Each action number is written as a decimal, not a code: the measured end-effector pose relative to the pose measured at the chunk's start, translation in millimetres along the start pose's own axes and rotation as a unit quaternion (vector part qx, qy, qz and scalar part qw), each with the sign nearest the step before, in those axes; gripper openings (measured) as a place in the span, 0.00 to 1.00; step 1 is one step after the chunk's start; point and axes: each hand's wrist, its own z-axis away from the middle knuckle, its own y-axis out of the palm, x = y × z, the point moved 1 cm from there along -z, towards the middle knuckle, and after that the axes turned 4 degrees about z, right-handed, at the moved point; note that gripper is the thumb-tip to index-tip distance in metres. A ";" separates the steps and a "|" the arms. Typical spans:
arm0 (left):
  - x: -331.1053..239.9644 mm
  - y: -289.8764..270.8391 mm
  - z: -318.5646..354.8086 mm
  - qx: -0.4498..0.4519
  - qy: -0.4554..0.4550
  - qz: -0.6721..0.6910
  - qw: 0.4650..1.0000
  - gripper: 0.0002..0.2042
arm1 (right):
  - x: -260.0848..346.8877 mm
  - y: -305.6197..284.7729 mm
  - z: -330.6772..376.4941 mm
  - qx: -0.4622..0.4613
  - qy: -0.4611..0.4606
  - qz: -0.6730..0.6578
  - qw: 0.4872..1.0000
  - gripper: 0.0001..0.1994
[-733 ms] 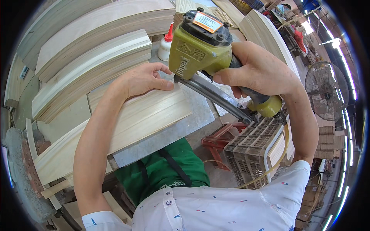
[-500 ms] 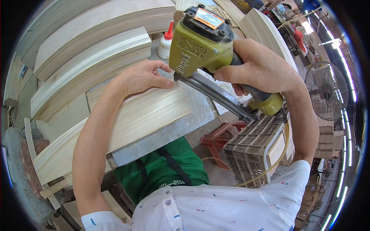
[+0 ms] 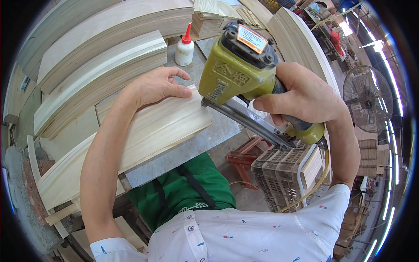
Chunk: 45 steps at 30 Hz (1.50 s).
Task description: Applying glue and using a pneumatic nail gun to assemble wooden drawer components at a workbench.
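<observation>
My right hand is wrapped round the black grip of a yellow-green pneumatic nail gun. The gun's nose sits at the right end of a pale wooden board; I cannot tell whether it touches the wood. Its dark magazine slants down to the right, and a yellow air hose trails from the handle. Over the board's far edge near that same end lies my left hand, thumb on the top face and fingers bent beyond the edge, gripping it. Beneath the board is a grey metal plate.
Stacked wooden boards stand beyond my left arm. A white glue bottle with a red nozzle stands behind the board's end. To the right are a plastic crate, a red stool and a large fan.
The nail gun in my right hand has moved right and a little nearer to me along the board's end. More of the glue bottle shows now. My left hand keeps its place on the board.
</observation>
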 end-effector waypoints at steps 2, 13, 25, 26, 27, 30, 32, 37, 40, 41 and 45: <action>-0.2 0.9 -1.3 0.000 0.012 0.001 1.000 0.29 | -2.0 0.6 -1.0 0.005 0.001 -0.004 1.000 0.16; -29.7 3.0 17.9 -0.027 -0.018 -0.082 0.996 0.30 | -12.3 -4.5 8.0 -0.056 0.003 -0.060 0.997 0.14; 0.4 40.3 215.3 -0.314 0.109 -0.430 0.840 0.33 | -166.1 33.3 -99.5 -0.264 0.053 0.328 0.906 0.12; 12.8 40.7 236.1 -0.347 0.080 -0.454 0.817 0.31 | -167.7 40.6 -111.6 -0.278 0.067 0.324 0.902 0.10; 26.0 40.5 252.9 -0.375 0.052 -0.476 0.793 0.30 | -170.9 50.5 -122.6 -0.290 0.083 0.320 0.898 0.09; 57.0 35.5 278.9 -0.423 0.041 -0.513 0.746 0.27 | -194.4 82.8 -151.8 -0.292 0.086 0.364 0.880 0.07; 67.9 31.6 279.4 -0.427 0.056 -0.524 0.735 0.25 | -189.3 101.1 -157.3 -0.294 0.099 0.382 0.871 0.09; 54.9 10.3 253.6 -0.446 0.124 -0.547 0.697 0.18 | -206.6 138.9 -154.9 -0.312 0.116 0.326 0.885 0.23; 39.0 -7.1 237.7 -0.429 0.132 -0.507 0.736 0.14 | -175.3 134.6 -129.1 -0.328 0.053 0.329 0.884 0.17; 37.5 -11.4 230.1 -0.428 0.138 -0.505 0.737 0.14 | -171.6 131.8 -123.5 -0.329 0.059 0.332 0.882 0.17; 46.9 -26.1 192.2 -0.347 0.071 -0.406 0.843 0.10 | -159.6 119.3 -96.8 -0.294 -0.020 0.082 0.952 0.15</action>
